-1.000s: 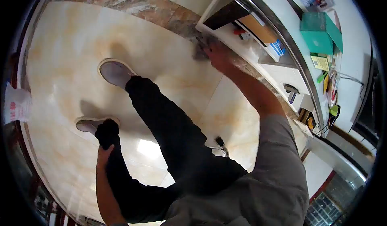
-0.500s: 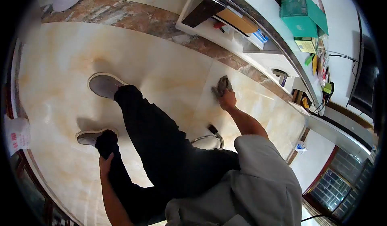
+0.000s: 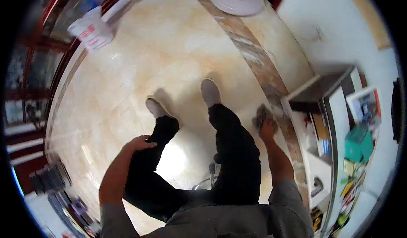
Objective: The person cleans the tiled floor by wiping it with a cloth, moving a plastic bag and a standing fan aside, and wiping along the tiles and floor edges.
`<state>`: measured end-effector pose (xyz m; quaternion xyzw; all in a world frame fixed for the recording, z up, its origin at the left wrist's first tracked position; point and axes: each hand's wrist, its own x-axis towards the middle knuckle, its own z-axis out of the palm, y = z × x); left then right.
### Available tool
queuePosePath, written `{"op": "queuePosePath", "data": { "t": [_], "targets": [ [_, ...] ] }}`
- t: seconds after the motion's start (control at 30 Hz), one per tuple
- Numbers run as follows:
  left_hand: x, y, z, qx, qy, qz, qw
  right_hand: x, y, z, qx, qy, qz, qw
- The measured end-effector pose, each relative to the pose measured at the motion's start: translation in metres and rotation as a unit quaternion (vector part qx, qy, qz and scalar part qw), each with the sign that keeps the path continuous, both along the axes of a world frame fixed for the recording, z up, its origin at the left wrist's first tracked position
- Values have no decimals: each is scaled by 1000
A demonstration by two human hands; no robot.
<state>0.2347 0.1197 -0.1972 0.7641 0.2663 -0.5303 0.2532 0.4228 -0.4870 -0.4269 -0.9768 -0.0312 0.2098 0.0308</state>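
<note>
My right hand [image 3: 268, 130] presses a bunched grey-brown rag [image 3: 263, 113] against the pale tiled floor [image 3: 178, 51], close to a brown marble-look border strip [image 3: 271, 74]. The fingers are closed over the rag and partly hidden by it. My left hand [image 3: 140, 143] rests against my black trouser leg [image 3: 146, 161] near the knee, thumb apart from the fingers and nothing held. Both my feet are in grey shoes [image 3: 210, 92] on the floor ahead. Between my legs lies a hose-like thing with a dark end [image 3: 212, 169], its far part hidden.
Along the right runs a low white cabinet [image 3: 316, 170] with open shelves, carrying a green box [image 3: 358, 144] and clutter. A round pale base [image 3: 237, 2] stands at the top. On the left are dark red glazed doors [image 3: 42, 64] and a white printed bag [image 3: 94, 32].
The view has swung round to the right side of the room's left doors, bringing them and the bag into fuller view. My right hand still holds the rag on the floor, now nearer the border strip.
</note>
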Motion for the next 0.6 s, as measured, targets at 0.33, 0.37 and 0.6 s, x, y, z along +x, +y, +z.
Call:
{"op": "queuePosePath", "data": {
  "t": [0.33,0.37,0.6],
  "targets": [
    [14,121,89,11,-115,280,953,11,53,68,100,84,-247,960],
    [6,129,89,50,-140,269,951,11,57,77,89,80,-280,953],
    [-110,161,17,-87,-139,297,941,70,121,123,117,24,-301,946]
  ]
}}
